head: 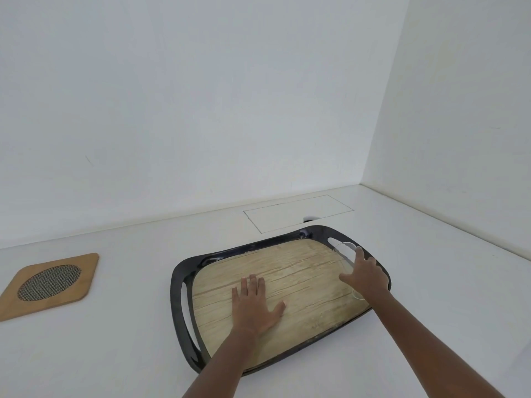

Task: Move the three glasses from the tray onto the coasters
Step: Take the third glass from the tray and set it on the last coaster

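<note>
A black-rimmed tray (178, 285) with a wood-grain floor lies on the white table. At its right end stands one clear glass (343, 249), hard to see, its rim near the right handle slot. My right hand (365, 275) is wrapped around that glass, fingers curled on its side. My left hand (254, 304) lies flat, palm down, fingers spread, on the middle of the tray floor. One wooden coaster (50, 284) with an oval mesh centre sits at the far left of the table. No other glass shows in this view.
White walls (201, 110) close the table at the back and the right. A thin rectangular outline (298, 212) with a small dark hole at its edge marks the tabletop behind the tray.
</note>
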`<action>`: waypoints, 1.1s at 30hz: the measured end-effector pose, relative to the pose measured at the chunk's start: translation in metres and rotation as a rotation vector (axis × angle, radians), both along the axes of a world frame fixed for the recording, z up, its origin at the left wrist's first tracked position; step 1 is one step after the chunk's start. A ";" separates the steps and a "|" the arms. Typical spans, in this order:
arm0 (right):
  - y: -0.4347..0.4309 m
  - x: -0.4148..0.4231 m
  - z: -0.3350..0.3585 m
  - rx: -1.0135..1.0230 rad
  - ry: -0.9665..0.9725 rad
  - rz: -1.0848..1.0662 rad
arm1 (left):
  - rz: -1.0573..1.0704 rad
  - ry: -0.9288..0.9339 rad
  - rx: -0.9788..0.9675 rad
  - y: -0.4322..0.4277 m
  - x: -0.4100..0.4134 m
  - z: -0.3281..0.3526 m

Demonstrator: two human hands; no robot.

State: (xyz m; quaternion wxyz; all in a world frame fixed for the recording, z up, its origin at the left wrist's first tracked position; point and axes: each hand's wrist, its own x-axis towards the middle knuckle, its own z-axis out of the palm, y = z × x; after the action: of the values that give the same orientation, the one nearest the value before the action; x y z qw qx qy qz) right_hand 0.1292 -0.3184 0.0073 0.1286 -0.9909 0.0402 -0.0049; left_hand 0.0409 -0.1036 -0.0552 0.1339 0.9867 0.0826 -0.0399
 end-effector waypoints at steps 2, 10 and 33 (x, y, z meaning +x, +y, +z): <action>0.000 -0.001 -0.001 0.018 -0.008 -0.003 | -0.001 0.002 -0.011 0.001 -0.001 0.001; 0.022 -0.020 -0.001 0.301 -0.095 0.068 | 0.005 -0.086 -0.103 0.004 -0.009 0.007; 0.213 -0.120 0.051 1.567 0.761 0.462 | -0.050 -0.247 -1.563 0.119 -0.081 0.088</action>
State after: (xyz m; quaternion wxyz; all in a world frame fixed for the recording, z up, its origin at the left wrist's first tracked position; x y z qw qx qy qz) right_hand 0.0088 -0.1059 0.0584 0.7429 -0.5373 -0.1283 0.3781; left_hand -0.0402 0.0152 0.0332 0.7955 0.6055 -0.0071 0.0206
